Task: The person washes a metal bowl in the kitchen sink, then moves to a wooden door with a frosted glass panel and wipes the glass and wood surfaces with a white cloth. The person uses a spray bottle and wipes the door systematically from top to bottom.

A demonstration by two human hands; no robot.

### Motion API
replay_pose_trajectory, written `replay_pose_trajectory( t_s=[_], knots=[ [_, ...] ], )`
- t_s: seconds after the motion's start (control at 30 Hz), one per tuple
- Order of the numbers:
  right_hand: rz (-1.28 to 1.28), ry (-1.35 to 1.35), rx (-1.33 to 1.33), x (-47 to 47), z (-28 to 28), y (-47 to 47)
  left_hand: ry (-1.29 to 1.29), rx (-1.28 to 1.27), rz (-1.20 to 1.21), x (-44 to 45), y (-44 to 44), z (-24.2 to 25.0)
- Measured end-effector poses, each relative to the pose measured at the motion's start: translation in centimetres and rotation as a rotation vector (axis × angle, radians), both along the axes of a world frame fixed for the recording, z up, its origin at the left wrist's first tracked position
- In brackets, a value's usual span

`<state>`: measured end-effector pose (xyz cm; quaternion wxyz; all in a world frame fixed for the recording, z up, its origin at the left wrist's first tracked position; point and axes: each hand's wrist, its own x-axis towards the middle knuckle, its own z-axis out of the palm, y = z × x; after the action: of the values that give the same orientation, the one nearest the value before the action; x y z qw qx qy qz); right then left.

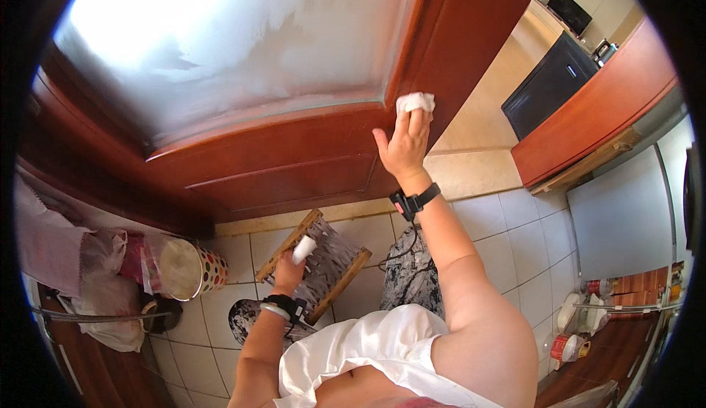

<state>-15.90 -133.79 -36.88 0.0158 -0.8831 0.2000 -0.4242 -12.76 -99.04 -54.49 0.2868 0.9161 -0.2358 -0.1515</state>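
Observation:
My right hand point(407, 146) presses a folded white cloth point(415, 102) flat against the reddish-brown wooden door point(474, 33), beside the lower right corner of its frosted glass pane point(265, 38). The fingers lie extended over the cloth and the thumb sticks out to the side. Lower down, my left hand point(289, 273) holds a small white object point(304, 250), perhaps a folded wipe; its exact kind is unclear. That hand is above a low stool point(339, 273) with wooden side rails and grey fabric strips across it. Whether the hand touches the stool cannot be made out.
A polka-dot bucket point(212, 271) and plastic bags point(107, 309) stand at the left. White tiles point(480, 215) cover the floor. Bottles and jars point(568, 347) fill a shelf at the right, below a pale grey panel point(623, 215). Past the door is a black cabinet point(551, 85).

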Motion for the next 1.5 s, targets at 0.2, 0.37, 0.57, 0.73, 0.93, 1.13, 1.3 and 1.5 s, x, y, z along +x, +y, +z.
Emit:
replay_pose_trajectory(
  t_s=[0.2,0.37,0.57,0.73,0.93,1.13,1.3,1.5],
  knots=[
    [0.172,-0.035,-0.253,-0.7,1.2,-0.8,-0.072,0.12,-0.026,-1.4,-0.5,-1.5],
    [0.034,0.069,-0.182,-0.5,0.6,-0.9,-0.055,0.133,-0.035,-1.4,-0.1,-1.4],
    [0.128,-0.025,-0.244,-0.2,1.9,-1.1,-0.05,0.137,-0.089,-1.6,-0.3,-0.8],
    [0.107,-0.018,-0.177,-0.1,0.9,-1.1,-0.032,0.15,-0.101,-1.4,0.1,-1.3],
    [0.234,0.026,-0.211,0.7,-1.0,-0.8,-0.069,0.066,-0.129,-1.3,0.5,-1.9],
    [0.23,-0.045,-0.192,1.2,0.2,-0.4,-0.052,0.121,-0.109,-1.4,0.6,-1.7],
    [0.178,-0.044,-0.17,1.2,0.5,-0.4,-0.105,0.087,-0.132,-1.4,0.5,-1.7],
    [0.077,-0.061,-0.101,-0.2,-3.2,-1.4,-0.115,0.134,-0.135,-1.2,0.4,-1.7]
  ],
)
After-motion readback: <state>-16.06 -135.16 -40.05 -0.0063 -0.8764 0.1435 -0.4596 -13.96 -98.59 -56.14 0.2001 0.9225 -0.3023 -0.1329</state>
